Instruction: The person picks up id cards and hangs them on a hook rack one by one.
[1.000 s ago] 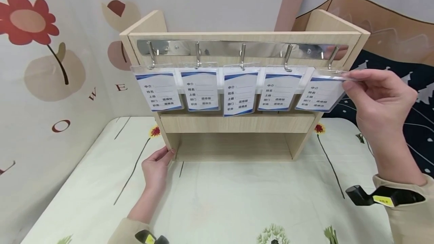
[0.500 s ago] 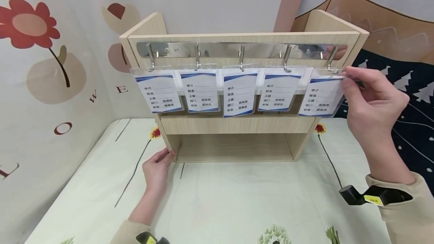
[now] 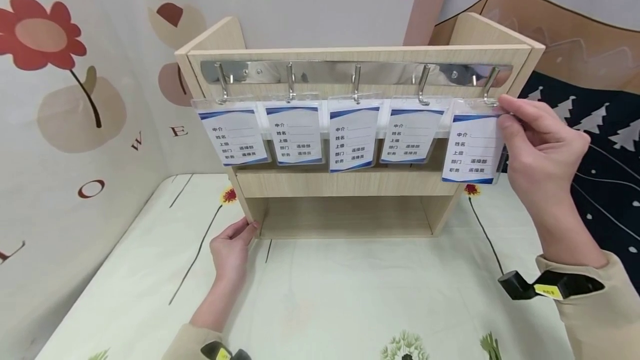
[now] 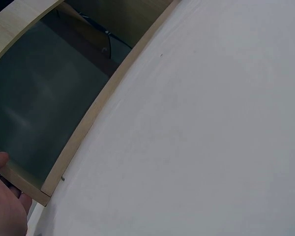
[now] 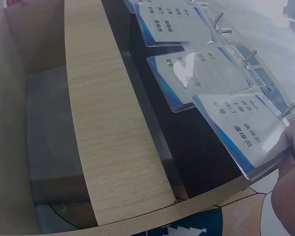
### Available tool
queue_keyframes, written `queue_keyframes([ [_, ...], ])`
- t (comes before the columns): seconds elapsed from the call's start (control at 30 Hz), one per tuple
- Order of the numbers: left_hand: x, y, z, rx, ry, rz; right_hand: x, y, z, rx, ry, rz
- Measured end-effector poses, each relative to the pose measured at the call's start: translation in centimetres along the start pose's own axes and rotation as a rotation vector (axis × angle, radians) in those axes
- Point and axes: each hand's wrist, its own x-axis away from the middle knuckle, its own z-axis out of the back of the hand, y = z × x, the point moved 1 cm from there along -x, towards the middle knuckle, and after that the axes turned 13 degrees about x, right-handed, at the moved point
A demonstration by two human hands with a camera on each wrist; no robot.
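Observation:
My right hand (image 3: 547, 151) pinches the upper right edge of a clear-sleeved badge (image 3: 472, 148), which hangs at the rightmost hook (image 3: 490, 85) of a metal hook rail (image 3: 325, 73). In the right wrist view that badge (image 5: 248, 128) lies nearest the fingers, its top edge at the hook. Several like badges (image 3: 354, 135) hang from the other hooks in a row. Low on the left, my left hand (image 3: 232, 249) grips the bottom front corner of the wooden shelf unit (image 3: 350, 182) between thumb and fingers. The left wrist view shows the thumb inside that side panel (image 4: 27, 187).
The shelf unit stands on a pale flower-printed cloth (image 3: 325, 293). Printed curtains (image 3: 115, 99) hang behind and to the left, and a dark tree-patterned cloth (image 3: 610, 143) is at the right. An open compartment (image 3: 345, 216) runs along the unit's bottom.
The rightmost badge has swung from slanted to nearly upright and sits slightly lower. My right hand has moved left with it. The left hand stays at the shelf corner.

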Motion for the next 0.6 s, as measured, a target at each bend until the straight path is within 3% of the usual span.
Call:
queue_keyframes([
  [0.6, 0.00, -0.03, 0.02, 0.001, 0.006, -0.005, -0.04, 0.13, 0.10, -0.001, -0.007, -0.050],
])
